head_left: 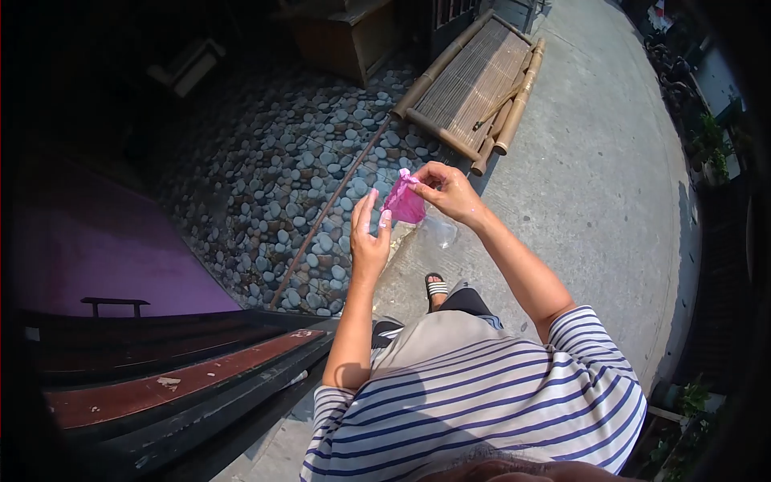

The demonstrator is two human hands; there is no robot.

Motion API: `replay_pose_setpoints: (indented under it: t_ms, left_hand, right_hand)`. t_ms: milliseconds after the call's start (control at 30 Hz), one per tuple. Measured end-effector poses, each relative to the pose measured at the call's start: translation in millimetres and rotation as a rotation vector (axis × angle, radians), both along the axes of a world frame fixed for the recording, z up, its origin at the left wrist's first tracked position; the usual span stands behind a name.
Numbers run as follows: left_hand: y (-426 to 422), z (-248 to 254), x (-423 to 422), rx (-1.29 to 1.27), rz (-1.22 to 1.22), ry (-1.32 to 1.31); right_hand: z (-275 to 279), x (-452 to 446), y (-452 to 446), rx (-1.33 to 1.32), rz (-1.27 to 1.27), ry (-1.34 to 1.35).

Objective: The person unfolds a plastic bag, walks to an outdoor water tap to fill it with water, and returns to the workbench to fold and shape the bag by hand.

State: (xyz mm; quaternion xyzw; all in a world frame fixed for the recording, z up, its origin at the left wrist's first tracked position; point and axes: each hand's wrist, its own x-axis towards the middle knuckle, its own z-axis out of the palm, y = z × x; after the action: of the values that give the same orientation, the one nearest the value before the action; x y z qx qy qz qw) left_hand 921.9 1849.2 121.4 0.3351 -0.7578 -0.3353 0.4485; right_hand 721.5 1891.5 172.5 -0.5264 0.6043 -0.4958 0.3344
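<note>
My right hand [451, 193] pinches the upper right edge of a small pink plastic bag [408, 207], its thumb and fingertips closed on the film. The bag hangs thin and crumpled in front of me, with a pointed top. On its left side, my left hand [370, 241] is raised with fingers and thumb apart. The left thumb tip is at the bag's edge; whether it presses on the film I cannot tell. Below my right hand shows a clear, see-through plastic bag [440, 231]. Whether it hangs or lies on the ground is unclear.
A bamboo bench [474, 88] stands ahead along the concrete lane [586, 161]. To the left lies a pebble-set floor [297, 185] beside a purple wall [104, 249]. A dark railing with a reddish-brown top [193, 365] is close by my left side. Plants [711, 140] line the right.
</note>
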Motion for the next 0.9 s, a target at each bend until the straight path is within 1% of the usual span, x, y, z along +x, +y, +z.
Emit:
replay_pose_setpoints:
  t_ms: [67, 133, 200, 267, 367, 400, 467, 567, 600, 667, 733, 767, 800, 867, 900]
  left_hand:
    - [-35.3, 4.2, -22.0, -0.087, 0.003, -0.021]
    - [-65.4, 15.8, -38.3, 0.049, -0.031, 0.087]
    - [-96.6, 18.0, -47.2, 0.063, -0.014, 0.086]
    - [-128.7, 14.7, -56.4, 0.084, -0.012, 0.088]
    - [-177.5, 13.3, -67.3, 0.284, 0.059, 0.263]
    - [-196.4, 13.3, -67.5, 0.282, 0.068, 0.266]
    - [-237.1, 10.9, -65.7, 0.176, 0.079, 0.215]
    - [-305.8, 16.1, -57.6, 0.232, 0.053, 0.226]
    - [-333.8, 15.9, -55.0, 0.249, 0.028, 0.226]
    - [-398.6, 16.5, -48.1, 0.220, -0.020, 0.246]
    - [-461.0, 31.6, -40.9, 0.190, -0.193, 0.338]
    - [-488.3, 42.6, -34.5, 0.261, -0.237, 0.354]
    - [-516.9, 55.6, -30.0, 0.253, -0.234, 0.365]
    - [-570.6, 83.2, -20.4, 0.256, -0.268, 0.274]
    - [-599.1, 100.1, -16.7, 0.123, -0.221, 0.162]
  right_hand:
    - [6.9, -13.5, -33.7, -0.078, 0.106, 0.051]
    - [10.8, -23.8, -67.5, -0.079, 0.186, 0.057]
    - [12.8, -32.9, -100.7, -0.019, 0.193, 0.056]
    - [13.8, -39.6, -132.9, -0.046, 0.228, 0.068]
    - [15.7, -45.1, -184.0, -0.074, 0.241, 0.036]
    - [13.3, -47.5, -204.4, -0.064, 0.218, 0.026]
    - [8.9, -50.6, -247.4, -0.050, 0.199, 0.017]
    - [-1.9, -48.8, -318.9, -0.006, 0.221, -0.005]
    - [7.9, -46.1, -343.2, -0.041, 0.227, 0.084]
    - [9.5, -43.2, -402.0, -0.055, 0.255, 0.003]
    - [30.6, -39.2, -465.1, -0.022, 0.255, 0.006]
    - [42.6, -33.4, -491.1, 0.001, 0.262, -0.008]
    - [57.9, -29.0, -519.2, -0.003, 0.267, 0.003]
    - [86.8, -20.5, -572.7, -0.037, 0.265, 0.078]
    - [97.9, -16.1, -599.9, -0.075, 0.287, 0.029]
